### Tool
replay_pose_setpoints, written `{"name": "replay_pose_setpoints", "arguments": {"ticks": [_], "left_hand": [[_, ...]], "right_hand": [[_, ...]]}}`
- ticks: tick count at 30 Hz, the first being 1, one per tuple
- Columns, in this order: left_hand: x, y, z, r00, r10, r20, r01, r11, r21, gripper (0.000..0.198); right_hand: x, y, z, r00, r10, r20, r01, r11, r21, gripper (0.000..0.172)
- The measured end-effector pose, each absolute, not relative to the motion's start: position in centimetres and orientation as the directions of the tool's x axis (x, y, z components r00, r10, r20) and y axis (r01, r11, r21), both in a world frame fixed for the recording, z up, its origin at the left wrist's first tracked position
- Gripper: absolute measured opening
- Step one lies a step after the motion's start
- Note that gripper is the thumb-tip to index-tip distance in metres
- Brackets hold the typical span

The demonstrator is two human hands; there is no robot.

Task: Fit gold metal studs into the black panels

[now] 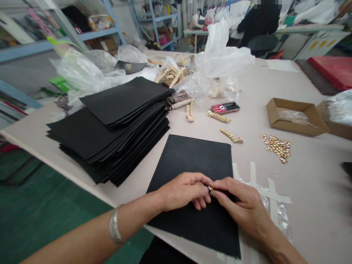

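A black leather panel (198, 157) lies in front of me at the table's near edge. Over its middle my two hands meet at a small gold metal piece (210, 188). My right hand (244, 201) pinches that piece between thumb and forefinger. My left hand (187, 190) is closed too, its thumb and forefinger pressed together at the piece's left side, with the other fingers curled below. A dark edge shows beside the gold; my fingertips hide most of it. Loose gold metal pieces (277, 146) lie in a heap to the right.
A tall stack of black leather sheets (118, 128) stands left. Two gold clusters (231, 135) lie near a red phone (225, 107). Further right is a cardboard tray (297, 115). Clear plastic bags (220, 58) fill the back, and a person in black (258, 24) sits beyond.
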State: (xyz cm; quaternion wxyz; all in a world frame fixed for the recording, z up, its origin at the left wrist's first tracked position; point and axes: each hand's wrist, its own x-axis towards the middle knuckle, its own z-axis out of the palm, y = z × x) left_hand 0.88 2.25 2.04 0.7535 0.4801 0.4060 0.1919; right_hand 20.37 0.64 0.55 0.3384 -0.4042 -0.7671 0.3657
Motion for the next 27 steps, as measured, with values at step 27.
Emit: {"name": "replay_pose_setpoints", "arguments": {"ticks": [27], "left_hand": [[1.1, 0.3, 2.3, 0.467, 0.827, -0.314, 0.267, 0.207, 0.941, 0.031]], "right_hand": [[20.2, -0.4, 1.1, -0.486, 0.861, 0.149, 0.372, 0.358, -0.857, 0.012]]}}
